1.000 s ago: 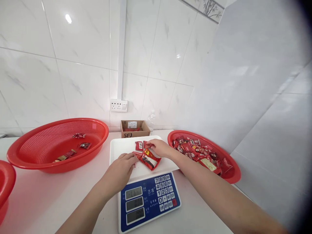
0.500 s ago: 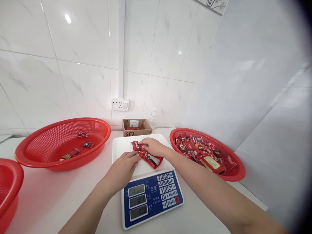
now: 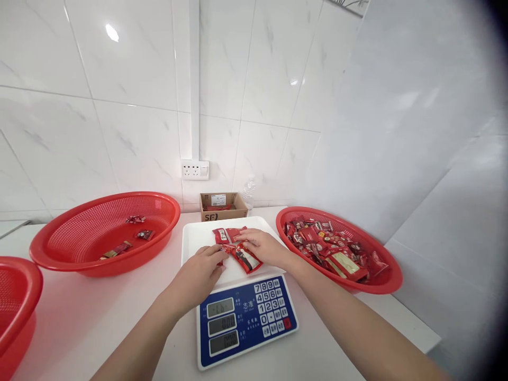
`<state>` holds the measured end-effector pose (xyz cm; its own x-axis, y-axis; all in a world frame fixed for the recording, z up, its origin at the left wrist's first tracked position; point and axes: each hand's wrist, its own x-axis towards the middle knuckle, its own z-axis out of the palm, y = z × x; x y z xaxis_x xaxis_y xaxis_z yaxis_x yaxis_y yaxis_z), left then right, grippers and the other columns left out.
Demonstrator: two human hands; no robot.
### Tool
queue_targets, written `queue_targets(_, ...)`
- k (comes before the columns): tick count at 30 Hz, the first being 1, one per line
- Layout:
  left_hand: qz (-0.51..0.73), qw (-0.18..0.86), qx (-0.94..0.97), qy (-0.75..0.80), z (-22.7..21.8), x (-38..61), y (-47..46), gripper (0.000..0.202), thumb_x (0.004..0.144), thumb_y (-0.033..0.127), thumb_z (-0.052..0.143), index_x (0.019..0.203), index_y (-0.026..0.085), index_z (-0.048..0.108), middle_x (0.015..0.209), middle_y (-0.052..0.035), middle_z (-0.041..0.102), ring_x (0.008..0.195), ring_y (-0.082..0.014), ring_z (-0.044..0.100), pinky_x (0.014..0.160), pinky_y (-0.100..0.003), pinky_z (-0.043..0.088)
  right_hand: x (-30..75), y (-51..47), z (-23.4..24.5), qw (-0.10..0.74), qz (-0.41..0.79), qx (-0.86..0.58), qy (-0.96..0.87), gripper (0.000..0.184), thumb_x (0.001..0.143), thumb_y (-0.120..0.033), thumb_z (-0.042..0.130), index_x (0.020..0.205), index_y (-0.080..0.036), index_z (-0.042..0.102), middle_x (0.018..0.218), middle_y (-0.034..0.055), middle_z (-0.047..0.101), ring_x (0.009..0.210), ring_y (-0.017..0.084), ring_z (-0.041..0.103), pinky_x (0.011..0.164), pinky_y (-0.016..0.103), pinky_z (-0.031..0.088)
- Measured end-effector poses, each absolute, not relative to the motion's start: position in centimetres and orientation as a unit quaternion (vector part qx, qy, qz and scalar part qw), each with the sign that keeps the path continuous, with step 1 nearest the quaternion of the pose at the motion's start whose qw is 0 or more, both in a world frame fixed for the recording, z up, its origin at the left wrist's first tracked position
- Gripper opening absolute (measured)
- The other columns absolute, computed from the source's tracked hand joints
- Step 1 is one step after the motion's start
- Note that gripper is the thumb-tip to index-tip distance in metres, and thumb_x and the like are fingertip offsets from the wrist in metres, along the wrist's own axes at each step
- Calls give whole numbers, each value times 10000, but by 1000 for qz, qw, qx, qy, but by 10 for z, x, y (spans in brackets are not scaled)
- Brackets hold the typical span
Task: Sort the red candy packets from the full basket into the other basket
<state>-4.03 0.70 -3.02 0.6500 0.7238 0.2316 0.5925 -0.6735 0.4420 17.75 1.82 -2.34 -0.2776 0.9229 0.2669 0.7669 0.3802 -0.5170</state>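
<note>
A blue-faced digital scale (image 3: 246, 317) with a white weighing tray (image 3: 198, 238) stands in front of me. A few red snack packets (image 3: 238, 248) lie bunched on the tray. My left hand (image 3: 200, 272) rests on the tray's near side, fingers curled, its fingertips touching the near end of the packets. My right hand (image 3: 264, 246) lies palm down on the right of the packets, fingers pressed on them.
A large red mesh basket (image 3: 107, 233) at left holds a few packets. Another red basket (image 3: 341, 248) at right is full of red packets. A third basket's rim (image 3: 16, 296) shows at far left. A small cardboard box (image 3: 222, 206) and a wall socket (image 3: 194, 170) sit behind.
My right hand has drawn the far packets toward the larger one, gathering them together on the tray. My left hand has barely moved.
</note>
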Motion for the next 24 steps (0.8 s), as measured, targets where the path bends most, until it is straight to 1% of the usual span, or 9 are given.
queue_targets(3,192,169,890,378,-28,-40,5,379,895,231,416,1250,227,551,1367,-70,504,1264,-273,432,1015,-440,399,181,4,-25,296,139,-511,-795,317,849,-129,476,1085,-179,682,1173,75,655,1187,204,517,1052,390,367)
queue_targets(7,190,169,884,392,-23,-39,0,379,894,255,432,1256,257,542,1389,-41,483,1277,-248,425,1028,-413,394,187,-13,-29,327,132,-536,-767,305,863,-208,500,1116,-184,670,1217,90,623,1194,218,510,1053,408,364)
queue_targets(10,190,162,880,404,-23,-38,-1,380,890,237,432,1253,243,544,1369,-48,504,1264,-244,439,1019,-406,404,186,-25,-34,308,140,-544,-768,291,856,-207,514,1091,-176,684,1179,104,641,1157,231,534,1023,411,391)
queue_targets(14,191,152,878,411,-26,-35,0,390,888,213,428,1262,230,538,1343,-46,529,1252,-235,446,1028,-402,393,184,-39,-38,292,148,-551,-767,315,868,-210,490,1129,-171,662,1201,95,627,1138,221,542,1004,386,405)
queue_targets(19,189,145,877,417,-29,-32,1,388,900,233,414,1268,213,536,1347,-69,523,1253,-252,440,1025,-431,390,186,-44,-36,282,148,-567,-760,316,878,-231,474,1133,-189,656,1218,74,619,1140,211,542,996,362,409)
queue_targets(24,182,139,883,410,-30,-30,0,405,899,238,426,1290,191,519,1364,-88,506,1272,-265,416,1044,-446,368,183,-38,-34,271,114,-598,-745,332,888,-226,450,1145,-170,652,1238,97,609,1153,229,535,993,368,403)
